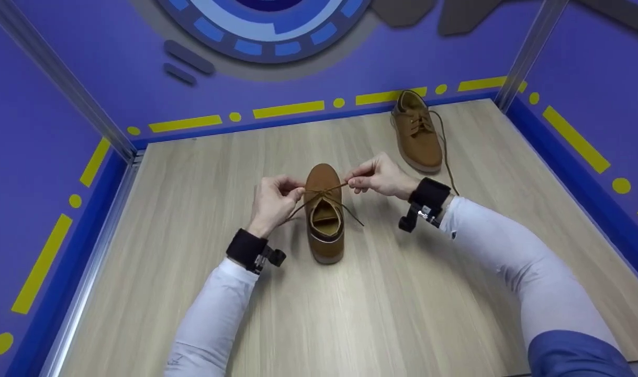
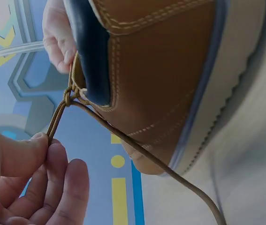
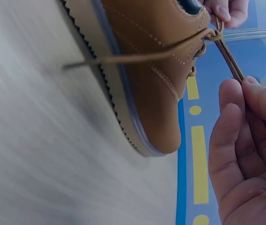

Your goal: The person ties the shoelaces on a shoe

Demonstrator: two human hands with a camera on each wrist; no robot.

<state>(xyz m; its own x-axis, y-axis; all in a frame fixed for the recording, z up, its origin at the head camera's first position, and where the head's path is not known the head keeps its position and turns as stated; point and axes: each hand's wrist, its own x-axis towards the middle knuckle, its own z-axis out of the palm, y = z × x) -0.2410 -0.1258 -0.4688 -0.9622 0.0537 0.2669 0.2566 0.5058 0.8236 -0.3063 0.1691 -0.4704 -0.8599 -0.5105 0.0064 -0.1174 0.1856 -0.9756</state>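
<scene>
A brown lace-up shoe [image 1: 325, 250] stands on the table with its toe pointing away from me. Over its tongue the shoelace [image 2: 67, 96] is knotted, with a loop running out to each side. My left hand [image 1: 274, 204] pinches the left loop between thumb and index finger. On the other side my right hand [image 1: 381, 177] pinches the right loop [image 3: 230, 60] the same way. Both loops look taut. Two loose lace ends hang down past the shoe's sides, one visible in each wrist view. Neither hand touches the shoe's leather.
A second brown shoe [image 1: 419, 139] stands at the back right near the wall, its toe toward me. One long lace trails from it along the wooden table [image 1: 203, 173]. Blue-purple panels [image 1: 277, 89] with yellow marks close off the back and both sides.
</scene>
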